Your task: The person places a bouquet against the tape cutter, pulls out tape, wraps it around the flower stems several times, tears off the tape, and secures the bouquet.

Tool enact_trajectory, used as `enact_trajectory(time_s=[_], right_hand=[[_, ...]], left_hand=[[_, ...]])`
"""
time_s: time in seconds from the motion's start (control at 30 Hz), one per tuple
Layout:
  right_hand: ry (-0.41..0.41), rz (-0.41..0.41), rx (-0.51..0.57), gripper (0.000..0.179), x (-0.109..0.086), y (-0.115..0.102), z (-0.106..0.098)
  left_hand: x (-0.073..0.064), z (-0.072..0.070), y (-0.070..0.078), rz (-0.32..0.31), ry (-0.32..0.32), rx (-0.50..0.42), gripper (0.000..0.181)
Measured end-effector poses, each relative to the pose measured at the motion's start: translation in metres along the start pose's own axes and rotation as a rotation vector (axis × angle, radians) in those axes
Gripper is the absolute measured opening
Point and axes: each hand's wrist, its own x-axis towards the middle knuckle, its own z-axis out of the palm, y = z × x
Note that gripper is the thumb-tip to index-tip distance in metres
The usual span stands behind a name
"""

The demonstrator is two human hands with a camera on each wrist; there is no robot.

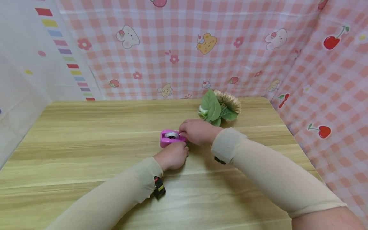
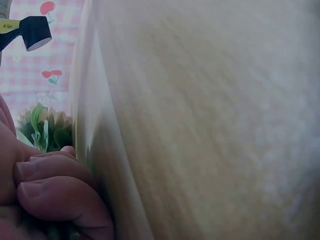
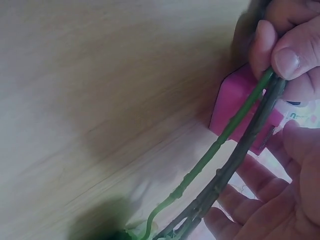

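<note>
A magenta tape dispenser (image 1: 166,142) with a roll of tape (image 1: 171,134) lies on the table in front of both hands. My left hand (image 1: 173,155) grips the lower ends of flower stems, one bright green stem (image 3: 210,150) and darker stems (image 3: 237,150) beside it. Curled fingers (image 2: 60,190) of that hand show in the left wrist view. My right hand (image 1: 198,131) is at the dispenser's right end, fingertips together over the tape. Its other fingers (image 3: 260,180) are loosely bent beneath the stems. The artificial flowers (image 1: 228,102), beige with green leaves (image 1: 212,107), lie beyond the right hand.
The wooden table (image 1: 86,134) meets a pink checked cloth wall (image 1: 178,64) behind and another cloth (image 1: 330,95) on the right. Black wrist cameras (image 1: 159,188) hang under the beige sleeves. A white bud (image 1: 203,111) sits by the leaves.
</note>
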Motion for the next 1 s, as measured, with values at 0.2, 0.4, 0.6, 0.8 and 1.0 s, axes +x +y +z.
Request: enact_trajectory(time_s=[0.2,0.4,0.6,0.8,1.0], right_hand=[[0.011,0.008,0.017,0.022,0.0019,-0.0006,-0.0003],[0.006,0.033,0.025,0.022,0.0036,-0.002,-0.0005],[-0.016,0.071,0.065,0.024,0.0057,-0.0041,-0.0029],[-0.014,0.082,0.098,0.026,0.0074,-0.0054,-0.0041],[-0.009,0.085,0.075,0.026,0.0077,-0.0067,-0.0041]], left_hand=[[0.0012,0.0003,-0.0008,-0.026,-0.004,-0.015,0.027],[0.002,0.0017,-0.0012,-0.007,0.005,0.013,0.025],[0.0022,0.0021,-0.0004,-0.004,0.006,0.026,0.025],[0.0005,0.0011,0.0003,0.019,0.001,0.058,0.023],[-0.0004,0.0008,0.0001,0.036,-0.007,0.07,0.02]])
